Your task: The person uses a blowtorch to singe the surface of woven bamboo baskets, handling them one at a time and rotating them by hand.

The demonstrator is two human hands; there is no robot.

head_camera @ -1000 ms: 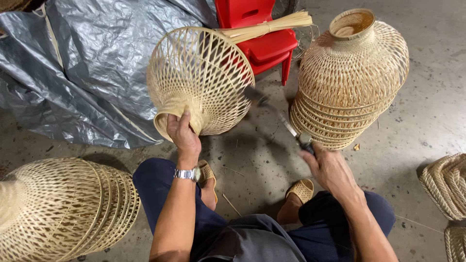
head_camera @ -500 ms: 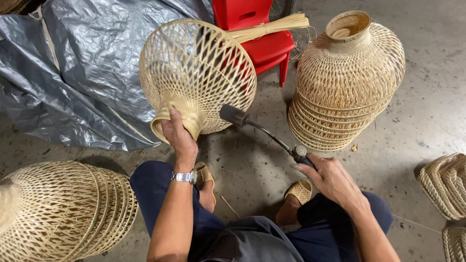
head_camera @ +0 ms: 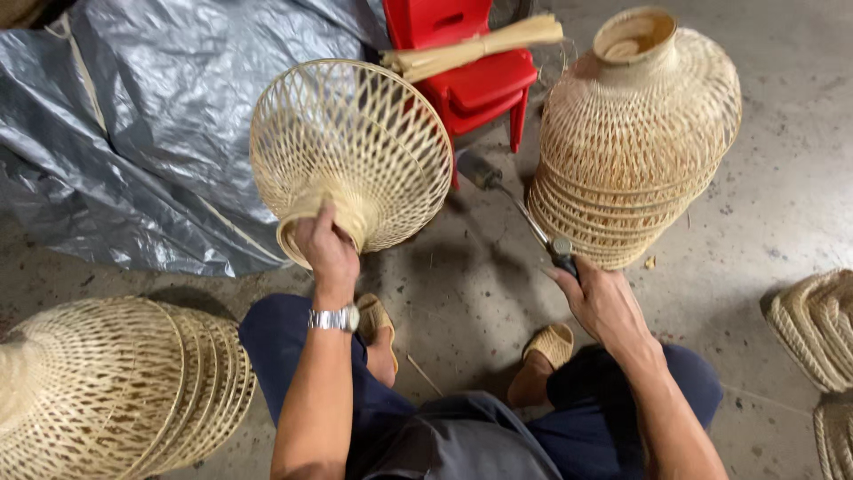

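While left hand (head_camera: 327,249) grip clasps woven basket (head_camera: 351,156) neck, right hand (head_camera: 602,302) apparently closed round torch (head_camera: 520,213).

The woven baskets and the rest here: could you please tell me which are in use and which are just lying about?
In use:
left hand
woven bamboo shade
right hand
long-nozzled tool

Lying about:
stacked shades
second stack
red plastic chair
bamboo strip bundle
grey tarpaulin

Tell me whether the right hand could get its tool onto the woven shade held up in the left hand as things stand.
Probably yes. The right hand grips a long tool whose tip sits just beside the woven shade, which the left hand holds by its neck. Only bare floor shows between them.
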